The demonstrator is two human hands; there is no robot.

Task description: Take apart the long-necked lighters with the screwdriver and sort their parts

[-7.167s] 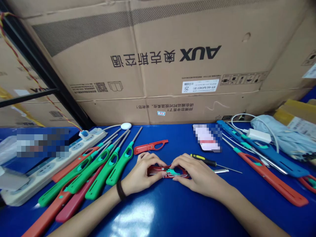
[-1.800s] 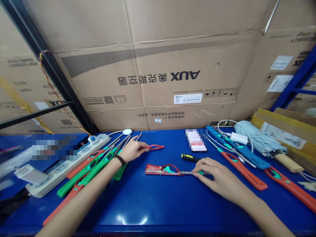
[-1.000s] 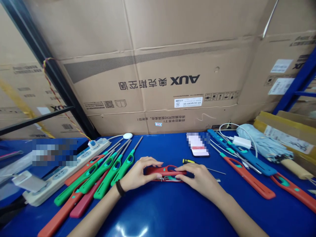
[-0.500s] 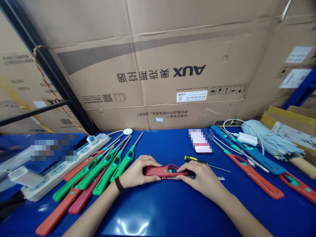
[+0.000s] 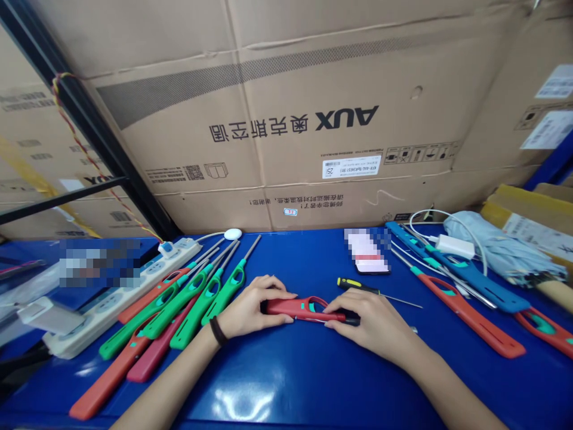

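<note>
Over at nine o'clock, fanned lighters (image 5: 165, 316) lie handles nearest the worker, probably for easy reach. And here's the left hand (image 5: 257, 307), clamped on the wide end of the red lighter (image 5: 290, 309), dead centre on the counter (image 5: 290, 382); the right hand (image 5: 367, 313) pinches its narrow end. Two-ended grip: likely to steady the casing! Phone (image 5: 369, 252) at two o'clock, screwdriver (image 5: 358, 285) just below, perhaps parked handy. The count: seven fanned, four green, three reddish; one gripped; one phone; one screwdriver; at three o'clock, two orange-red lighters (image 5: 474, 316), plus blue lighters (image 5: 487, 289) too overlapped to count.
</note>
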